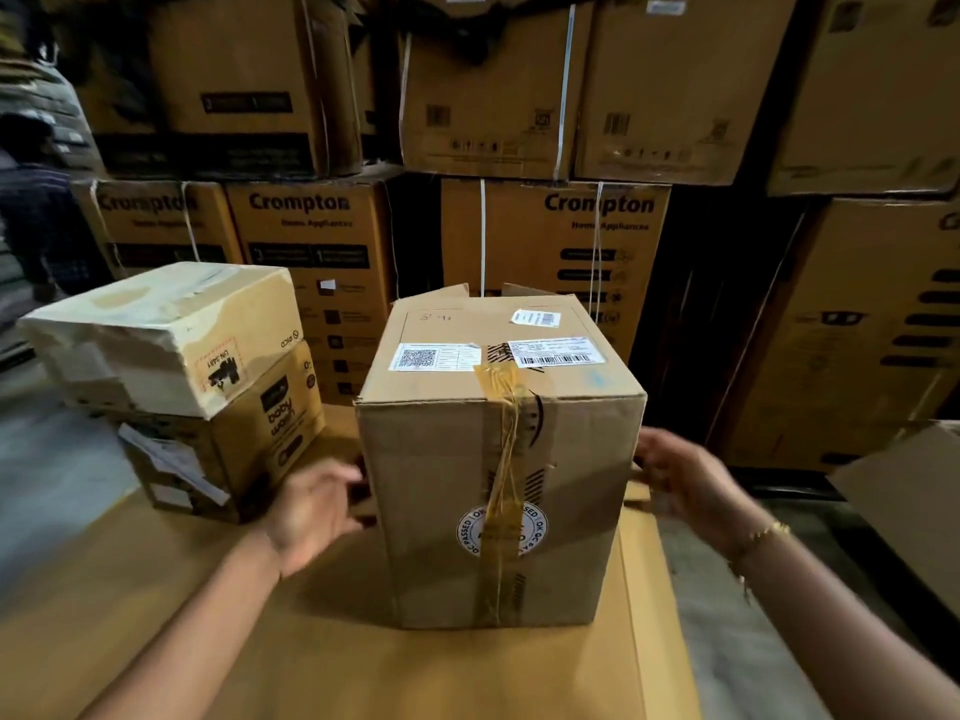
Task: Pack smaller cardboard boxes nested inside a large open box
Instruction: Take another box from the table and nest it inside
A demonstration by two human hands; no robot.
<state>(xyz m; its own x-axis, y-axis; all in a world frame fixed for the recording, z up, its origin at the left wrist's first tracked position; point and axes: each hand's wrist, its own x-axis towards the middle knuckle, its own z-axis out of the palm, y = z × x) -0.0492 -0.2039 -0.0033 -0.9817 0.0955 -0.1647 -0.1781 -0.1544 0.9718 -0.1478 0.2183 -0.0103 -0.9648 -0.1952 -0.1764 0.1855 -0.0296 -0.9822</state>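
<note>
Warehouse stacks [556,241], taped box [498,459] between hands [311,517]

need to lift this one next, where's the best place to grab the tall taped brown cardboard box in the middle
Take the tall taped brown cardboard box by its two opposite side walls, low down, one palm from each side. It stands upright and is taller than wide, so a low squeeze should keep it from tipping. The left hand and right hand already flank those walls; the yellow tape strip offers no handle.
</note>
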